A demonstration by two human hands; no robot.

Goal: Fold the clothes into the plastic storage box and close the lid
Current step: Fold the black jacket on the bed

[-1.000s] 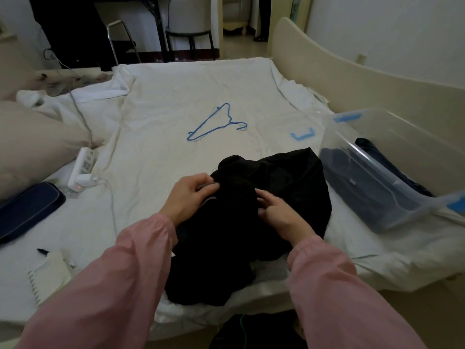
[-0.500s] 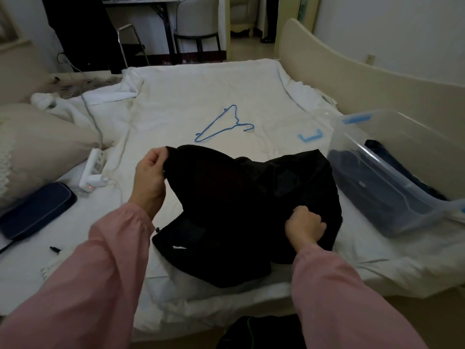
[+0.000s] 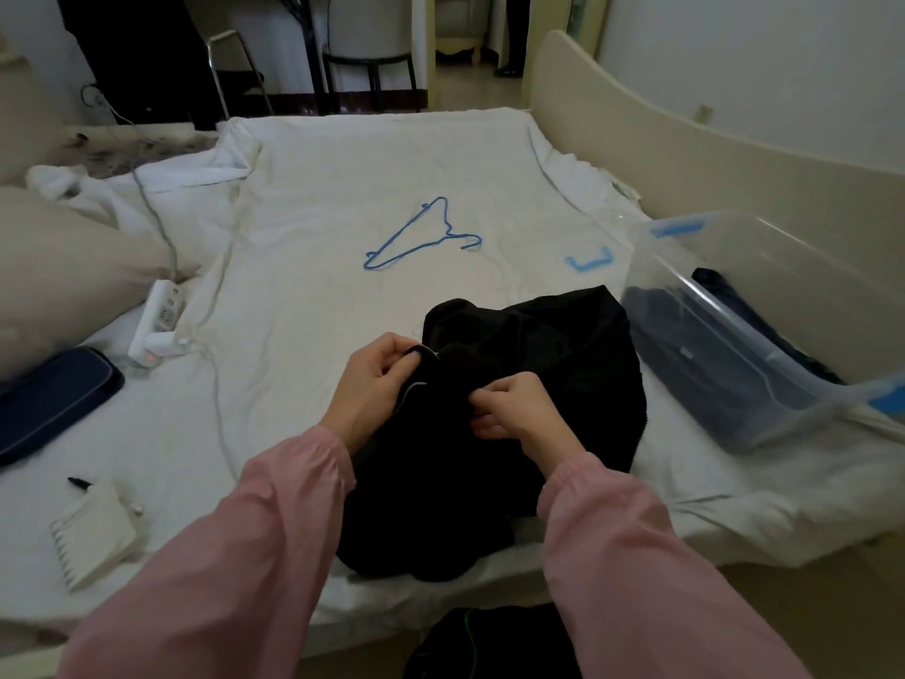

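A black garment [image 3: 548,355] lies bunched on the white bed sheet near the front edge. My left hand [image 3: 377,384] pinches a fold of it with a thin white edge. My right hand [image 3: 514,409] grips the cloth a little to the right, close to the left hand. The clear plastic storage box [image 3: 803,306] with blue clips stands open at the right and holds dark blue folded clothes [image 3: 705,355]. Its lid is not visible to me.
A blue wire hanger [image 3: 421,232] lies mid-bed, with a blue clip [image 3: 590,259] near the box. At the left are a pillow [image 3: 63,267], a white power strip [image 3: 159,318] with cable, a dark case [image 3: 49,399], a notepad [image 3: 95,536] and pen. More dark cloth [image 3: 489,644] lies below the bed edge.
Half a second ago my left hand held the garment spread out to the left. Both hands have come together at the middle of the garment, which is bunched again.
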